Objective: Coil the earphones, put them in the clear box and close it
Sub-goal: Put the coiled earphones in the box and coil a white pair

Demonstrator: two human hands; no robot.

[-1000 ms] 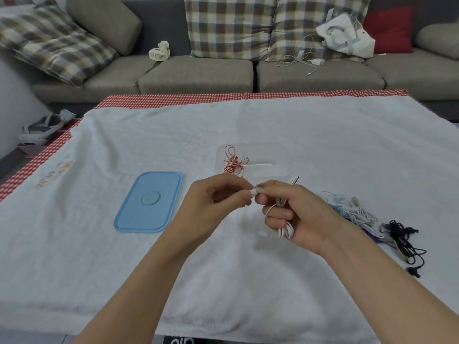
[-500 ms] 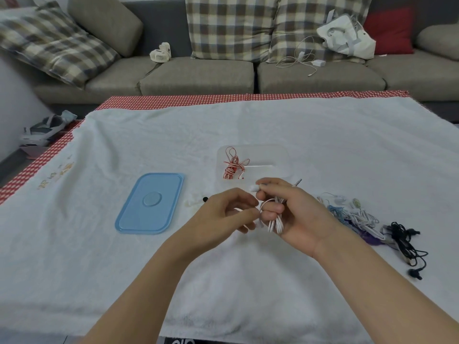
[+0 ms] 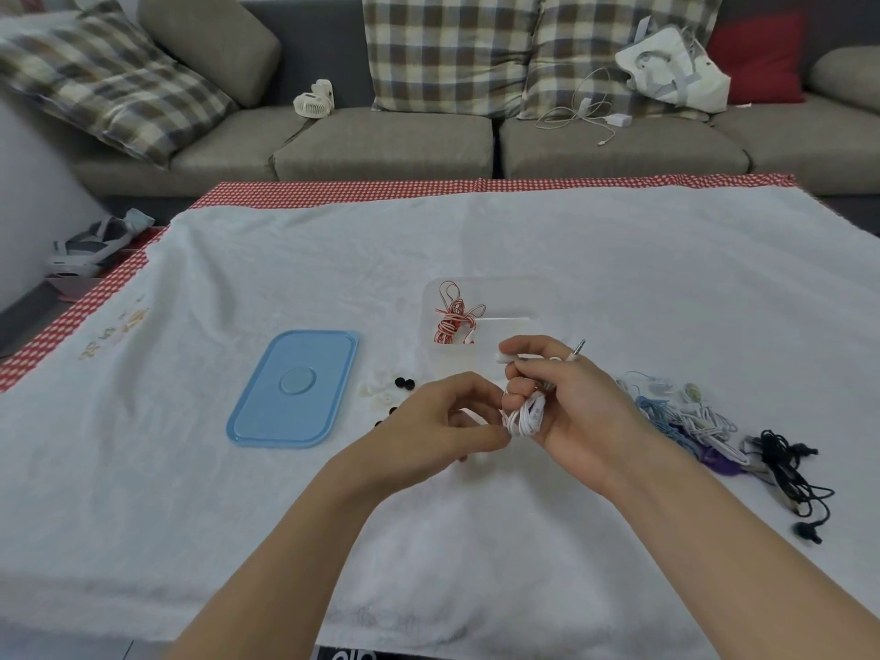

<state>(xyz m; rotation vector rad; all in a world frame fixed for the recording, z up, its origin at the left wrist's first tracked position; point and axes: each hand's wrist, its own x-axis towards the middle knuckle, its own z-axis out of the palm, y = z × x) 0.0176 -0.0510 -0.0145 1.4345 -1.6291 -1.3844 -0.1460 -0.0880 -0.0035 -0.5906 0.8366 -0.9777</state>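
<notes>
**Head view: white cord nearly wound, left hand drops to the bundle's lower end**

The right hand (image 3: 566, 402) keeps a closed grip around a coil of white earphones (image 3: 524, 414), the jack plug (image 3: 577, 349) poking out past its knuckles. A second ago the left hand (image 3: 447, 421) pinched the cord up by the right fingertips; it has since dropped to the coil's lower end, its grip closed on the strand there. That shift suggests another turn has gone round and little loose cord is left.

The clear box (image 3: 490, 321) stands open on the table (image 3: 619, 259) just beyond the hands, with red-and-white earphones (image 3: 452, 319) already inside. Its blue lid (image 3: 295, 388) lies flat to the left, well apart. More tangled earphones (image 3: 714, 421) wait at the right, so boxing and closing are probably some way off.
</notes>
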